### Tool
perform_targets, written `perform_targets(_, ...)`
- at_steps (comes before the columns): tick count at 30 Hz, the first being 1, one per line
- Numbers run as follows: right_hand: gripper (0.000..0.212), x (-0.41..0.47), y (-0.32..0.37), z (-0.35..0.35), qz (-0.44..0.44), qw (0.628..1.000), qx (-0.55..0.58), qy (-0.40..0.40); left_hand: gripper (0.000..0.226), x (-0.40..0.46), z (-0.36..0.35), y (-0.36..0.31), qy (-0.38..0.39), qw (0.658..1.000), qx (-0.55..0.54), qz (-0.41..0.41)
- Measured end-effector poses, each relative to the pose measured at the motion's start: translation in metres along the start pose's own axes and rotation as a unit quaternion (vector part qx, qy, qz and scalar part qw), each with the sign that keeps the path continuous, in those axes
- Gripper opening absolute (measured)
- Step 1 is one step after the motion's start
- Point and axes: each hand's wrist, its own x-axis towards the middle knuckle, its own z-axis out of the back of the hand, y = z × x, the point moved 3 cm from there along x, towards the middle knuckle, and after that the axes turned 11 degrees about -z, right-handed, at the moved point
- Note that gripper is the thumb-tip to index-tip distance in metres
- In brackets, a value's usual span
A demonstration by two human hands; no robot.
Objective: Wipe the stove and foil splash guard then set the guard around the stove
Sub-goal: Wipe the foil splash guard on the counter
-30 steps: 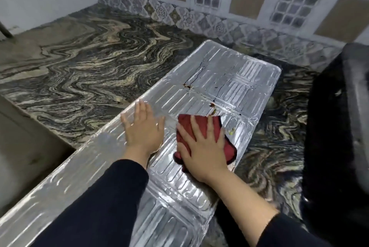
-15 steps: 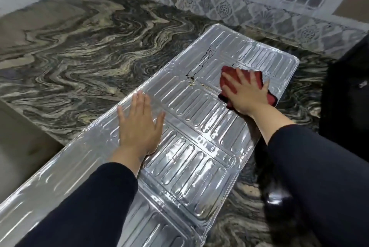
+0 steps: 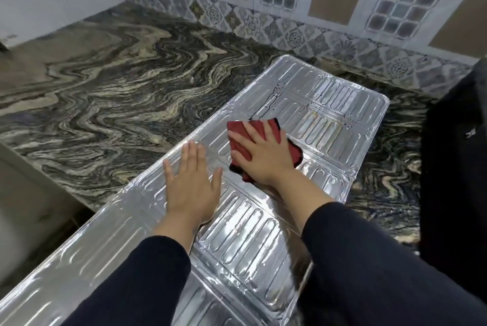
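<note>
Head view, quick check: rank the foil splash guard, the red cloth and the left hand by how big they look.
1. Foil splash guard, by far the largest.
2. Left hand and red cloth: too close to rank, since the right hand covers much of the cloth.

1. The splash guard (image 3: 263, 233) is shiny silver, embossed with rows of rounded bars, and carries thin dark streaks near its far end.
2. The cloth (image 3: 243, 135) is dark red with a black edge.
3. The counter (image 3: 118, 93) has wavy bands of black, grey and cream.
4. The wall tiles (image 3: 290, 32) are pale grey with floral diamonds, tan squares and grid panels.
5. Both sleeves (image 3: 137, 286) are dark navy.
</note>
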Motion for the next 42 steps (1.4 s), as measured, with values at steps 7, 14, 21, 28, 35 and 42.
perform_targets(7,0.052,0.038,-0.042,0.012,-0.050,0.999,-0.016,0.014,0.076,0.018,0.016,-0.003,-0.014,0.995,-0.075,0.067)
perform_targets(14,0.055,0.037,-0.040,0.007,-0.038,0.999,-0.015,0.004,0.059,0.127,0.025,-0.024,0.029,0.993,-0.064,-0.090)
perform_targets(21,0.055,0.054,-0.037,0.011,0.047,0.999,-0.018,0.016,0.058,0.132,0.010,-0.022,-0.004,0.994,-0.038,-0.102)
perform_targets(28,0.055,0.152,-0.079,0.023,-0.025,0.999,-0.016,0.012,0.072,0.134,0.008,-0.018,-0.005,0.995,-0.025,-0.097)
perform_targets(35,0.060,0.222,-0.144,0.044,-0.165,0.986,-0.035,0.009,0.095,0.134,0.010,-0.020,0.009,0.996,0.004,-0.091)
perform_targets(42,0.058,0.181,-0.097,0.036,-0.180,0.983,0.012,0.023,0.105,0.134,0.013,-0.025,0.015,0.996,0.011,-0.085)
